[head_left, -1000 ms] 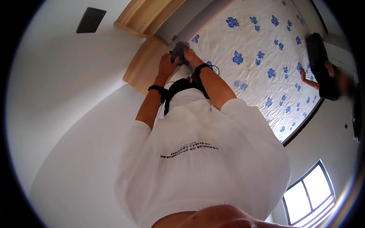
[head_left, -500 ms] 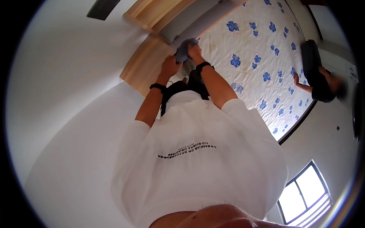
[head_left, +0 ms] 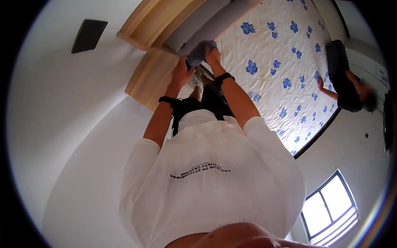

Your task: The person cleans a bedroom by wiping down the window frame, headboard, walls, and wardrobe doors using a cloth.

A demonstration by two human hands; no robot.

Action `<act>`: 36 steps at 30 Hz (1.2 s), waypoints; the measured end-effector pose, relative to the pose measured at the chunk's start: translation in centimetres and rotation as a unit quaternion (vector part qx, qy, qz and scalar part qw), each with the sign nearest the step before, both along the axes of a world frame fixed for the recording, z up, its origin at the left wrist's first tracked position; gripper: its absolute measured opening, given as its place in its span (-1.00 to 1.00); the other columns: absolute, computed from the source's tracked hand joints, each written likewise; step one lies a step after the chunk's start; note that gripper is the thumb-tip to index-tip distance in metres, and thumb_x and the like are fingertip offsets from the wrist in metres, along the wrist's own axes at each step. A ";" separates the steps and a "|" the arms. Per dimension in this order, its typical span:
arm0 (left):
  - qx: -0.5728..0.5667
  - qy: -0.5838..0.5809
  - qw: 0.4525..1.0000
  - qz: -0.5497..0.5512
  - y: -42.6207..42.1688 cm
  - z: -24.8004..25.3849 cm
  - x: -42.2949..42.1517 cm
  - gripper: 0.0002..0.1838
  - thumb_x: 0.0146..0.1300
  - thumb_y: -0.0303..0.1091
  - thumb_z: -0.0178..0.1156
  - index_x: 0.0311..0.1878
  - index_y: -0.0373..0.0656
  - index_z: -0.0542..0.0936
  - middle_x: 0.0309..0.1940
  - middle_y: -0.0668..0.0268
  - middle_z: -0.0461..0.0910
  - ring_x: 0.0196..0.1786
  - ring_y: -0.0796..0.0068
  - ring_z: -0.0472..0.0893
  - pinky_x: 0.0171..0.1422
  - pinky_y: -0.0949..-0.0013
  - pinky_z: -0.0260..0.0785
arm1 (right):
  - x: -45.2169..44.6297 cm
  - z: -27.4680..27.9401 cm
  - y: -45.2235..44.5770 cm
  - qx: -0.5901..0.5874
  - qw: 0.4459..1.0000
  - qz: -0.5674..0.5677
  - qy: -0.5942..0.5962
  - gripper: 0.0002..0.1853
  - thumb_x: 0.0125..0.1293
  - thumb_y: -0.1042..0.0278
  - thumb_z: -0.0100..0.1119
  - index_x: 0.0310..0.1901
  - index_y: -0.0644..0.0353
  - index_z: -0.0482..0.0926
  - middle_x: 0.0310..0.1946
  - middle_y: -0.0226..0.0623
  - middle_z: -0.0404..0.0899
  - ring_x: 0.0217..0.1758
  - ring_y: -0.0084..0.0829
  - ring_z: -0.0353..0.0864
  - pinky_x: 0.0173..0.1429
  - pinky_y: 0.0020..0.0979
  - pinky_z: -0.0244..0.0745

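In the head view, a dark grey bundle of cloth (head_left: pixel 197 54) is held up between my two hands, beside the wooden furniture and the bed. My left hand (head_left: pixel 181 74) is closed on its near left end. At the other end, my right hand (head_left: pixel 213 57) has its fingers wrapped over the cloth. The bundle looks soft and folded, but its exact kind does not show. Each of my wrists has a black band.
A bed with a white, blue-flowered cover (head_left: pixel 264 89) stretches to the right. Pale wooden furniture (head_left: pixel 151 74) stands ahead on the left, beside a white wall with a black plate (head_left: pixel 89 36). Another person in dark clothes (head_left: pixel 349 84) leans a hand on the bed's far side.
The cloth bundle stretches a little wider as my left hand shifts slightly left. My view has tilted, so the wall plate shows more fully. The other person barely moves.
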State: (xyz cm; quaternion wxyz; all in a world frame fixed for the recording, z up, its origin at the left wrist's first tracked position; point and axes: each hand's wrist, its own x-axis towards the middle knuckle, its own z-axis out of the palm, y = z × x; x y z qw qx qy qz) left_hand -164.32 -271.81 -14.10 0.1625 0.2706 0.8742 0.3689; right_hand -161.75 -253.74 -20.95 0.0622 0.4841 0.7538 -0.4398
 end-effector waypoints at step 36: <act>-0.157 -0.090 0.976 -0.118 0.9 -2.7 -2.0 -0.42 0.16 -0.31 0.25 0.27 -0.24 0.41 0.12 0.02 0.51 0.16 0.00 0.52 0.24 0.12 0.40 | -4.5 -0.7 19.0 0.340 0.906 0.154 0.199 -0.32 0.22 0.19 0.21 0.35 0.24 0.28 0.44 0.15 0.05 0.50 0.16 0.05 0.51 0.00 0.11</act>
